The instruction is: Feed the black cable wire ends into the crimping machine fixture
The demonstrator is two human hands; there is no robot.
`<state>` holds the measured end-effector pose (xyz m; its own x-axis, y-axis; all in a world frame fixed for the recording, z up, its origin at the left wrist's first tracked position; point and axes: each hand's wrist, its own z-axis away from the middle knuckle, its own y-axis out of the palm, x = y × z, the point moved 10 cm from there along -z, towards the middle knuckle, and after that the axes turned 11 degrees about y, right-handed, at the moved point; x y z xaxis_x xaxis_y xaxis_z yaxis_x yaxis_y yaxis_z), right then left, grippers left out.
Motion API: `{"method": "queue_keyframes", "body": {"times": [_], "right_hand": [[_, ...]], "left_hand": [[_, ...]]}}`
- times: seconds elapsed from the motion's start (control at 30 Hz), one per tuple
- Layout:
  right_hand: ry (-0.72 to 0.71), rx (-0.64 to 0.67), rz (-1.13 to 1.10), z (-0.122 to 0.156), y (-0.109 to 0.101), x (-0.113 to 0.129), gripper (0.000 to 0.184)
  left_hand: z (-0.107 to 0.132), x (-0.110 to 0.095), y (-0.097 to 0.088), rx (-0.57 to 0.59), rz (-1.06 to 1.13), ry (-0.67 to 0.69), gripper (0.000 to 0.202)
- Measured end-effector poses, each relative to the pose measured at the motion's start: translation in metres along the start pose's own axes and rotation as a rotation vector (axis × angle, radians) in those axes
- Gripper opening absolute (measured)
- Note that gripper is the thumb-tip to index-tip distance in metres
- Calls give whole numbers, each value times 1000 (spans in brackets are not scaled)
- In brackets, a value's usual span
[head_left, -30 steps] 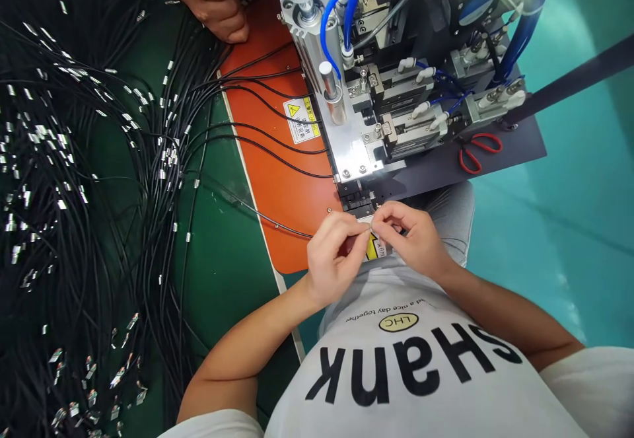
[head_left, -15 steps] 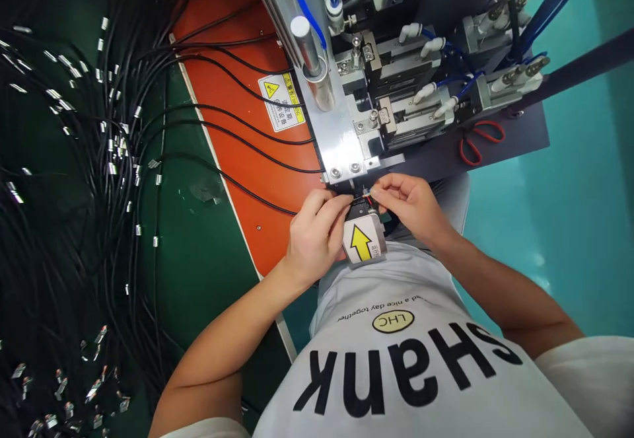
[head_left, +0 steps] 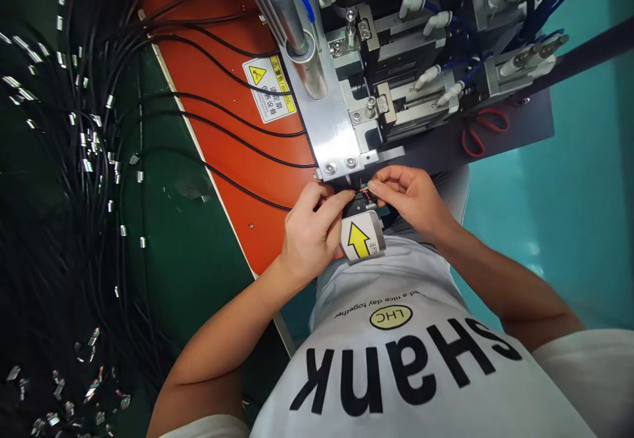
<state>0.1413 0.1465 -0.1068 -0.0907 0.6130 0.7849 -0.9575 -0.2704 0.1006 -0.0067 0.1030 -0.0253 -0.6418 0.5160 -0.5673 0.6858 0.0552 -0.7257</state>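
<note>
A person in a white shirt, seen from above, works with both bare hands close together at the near end of a metal machine. The left hand has its fingers clamped on a black cable, though the hand hides much of the grip. The right hand pinches thin coloured wires, which show in the small gap between the two hands (too fine to count).

The cable comes from the green bench, crosses its pale right edge and an orange plate, and passes under the left hand. Just below the fingers, nearest the shirt, is a white label with a yellow arrow. Other black cables run across the plate to the machine, some passing over a yellow-and-white warning label.

Toward the bench's left side lies a tangle of cables dotted with shiny metal sleeves; small connectors gather toward its near left corner. To the right of the machine, red looped handles lie on a dark base.
</note>
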Motion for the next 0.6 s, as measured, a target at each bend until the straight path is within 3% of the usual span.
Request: {"method": "queue_keyframes", "body": {"times": [0.6], "right_hand": [[-69, -17, 42, 0, 0, 0, 20]], "left_hand": [[1, -1, 6, 61, -35, 8, 32]]}}
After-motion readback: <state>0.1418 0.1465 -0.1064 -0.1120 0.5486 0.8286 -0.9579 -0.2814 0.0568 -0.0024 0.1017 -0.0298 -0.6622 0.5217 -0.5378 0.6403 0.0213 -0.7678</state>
